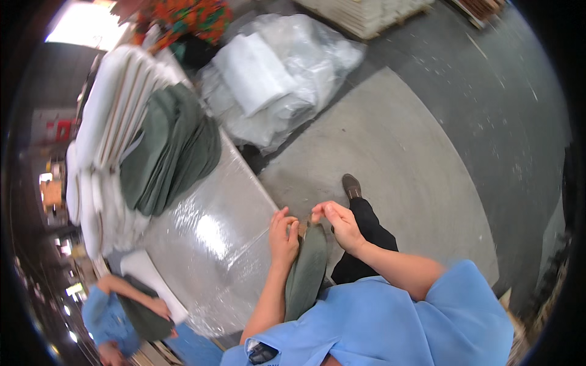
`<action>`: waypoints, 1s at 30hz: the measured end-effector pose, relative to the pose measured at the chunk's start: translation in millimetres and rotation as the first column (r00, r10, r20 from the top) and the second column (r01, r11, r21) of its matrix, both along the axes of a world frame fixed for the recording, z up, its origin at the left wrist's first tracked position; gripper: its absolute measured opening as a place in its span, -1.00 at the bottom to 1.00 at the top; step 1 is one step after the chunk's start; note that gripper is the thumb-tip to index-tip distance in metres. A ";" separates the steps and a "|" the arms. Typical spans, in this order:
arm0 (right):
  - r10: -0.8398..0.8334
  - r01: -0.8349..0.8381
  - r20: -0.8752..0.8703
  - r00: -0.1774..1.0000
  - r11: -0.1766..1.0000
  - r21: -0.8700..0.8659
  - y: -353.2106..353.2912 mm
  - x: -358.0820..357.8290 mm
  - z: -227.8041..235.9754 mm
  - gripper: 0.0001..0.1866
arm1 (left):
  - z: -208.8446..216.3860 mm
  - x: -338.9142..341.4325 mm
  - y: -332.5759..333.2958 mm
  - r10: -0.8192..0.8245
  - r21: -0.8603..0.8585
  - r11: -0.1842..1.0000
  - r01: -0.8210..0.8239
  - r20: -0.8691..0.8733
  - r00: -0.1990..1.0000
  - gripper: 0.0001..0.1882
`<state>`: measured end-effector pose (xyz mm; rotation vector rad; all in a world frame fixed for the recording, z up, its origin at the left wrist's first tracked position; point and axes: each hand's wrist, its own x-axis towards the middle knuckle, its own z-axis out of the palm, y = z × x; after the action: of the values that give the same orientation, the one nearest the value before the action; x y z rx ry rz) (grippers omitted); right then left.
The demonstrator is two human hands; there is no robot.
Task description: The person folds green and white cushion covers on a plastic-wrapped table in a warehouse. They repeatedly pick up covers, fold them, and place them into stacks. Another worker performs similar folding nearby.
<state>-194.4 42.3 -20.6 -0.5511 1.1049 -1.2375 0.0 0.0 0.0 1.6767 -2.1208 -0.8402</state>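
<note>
In front of my body hangs a narrow, dark green fabric cover (307, 268), its top end between my two hands. My left hand (284, 239) is at the upper left edge of the cloth, fingers curled and thumb against it. My right hand (342, 227) comes from the right, thumb and fingers pinched at the top corner. The exact grip of the fingertips is small and partly blurred. To the left, a stack of similar green covers (174, 146) leans over the table, against a pile of white pads (116, 116).
The table (207, 256) has shiny plastic sheeting. At lower left a co-worker (113, 314) in blue handles a green cover beside a white pad (149, 274). Beyond the table lies a plastic-wrapped bundle (329, 58); a loaded pallet (360, 15) stands farther back on the grey floor.
</note>
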 end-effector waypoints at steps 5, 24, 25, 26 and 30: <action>0.327 -0.331 0.182 0.927 0.943 -0.009 -2.2 -14.2 -3.2 -0.30 | 15.8 11.2 100.4 0.390 0.122 0.919 -0.374 -0.163 0.906 -0.82; 0.625 -0.623 0.028 0.781 0.781 -0.043 -78.8 105.8 103.4 -0.65 | 39.3 109.5 174.2 0.827 0.741 0.562 -0.367 -0.494 0.268 -0.72; 0.656 -0.657 -0.019 0.754 0.754 -0.009 -82.9 108.5 104.2 -0.68 | 36.8 108.0 175.5 0.827 0.730 0.562 -0.389 -0.497 0.262 -0.74; 0.706 -0.707 -0.069 0.705 0.707 0.015 -87.3 112.5 105.1 -0.70 | 34.5 107.2 175.9 0.828 0.719 0.560 -0.412 -0.498 0.257 -0.76; 0.858 -0.877 -0.312 0.408 0.463 0.125 -112.2 138.5 111.8 -0.57 | 31.6 112.3 166.5 0.857 0.621 0.515 -0.590 -0.394 0.332 -0.73</action>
<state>-55.8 -69.9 91.2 -1.2407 0.8224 -0.2131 112.3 166.5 31.6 1.8294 -0.5327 -1.2822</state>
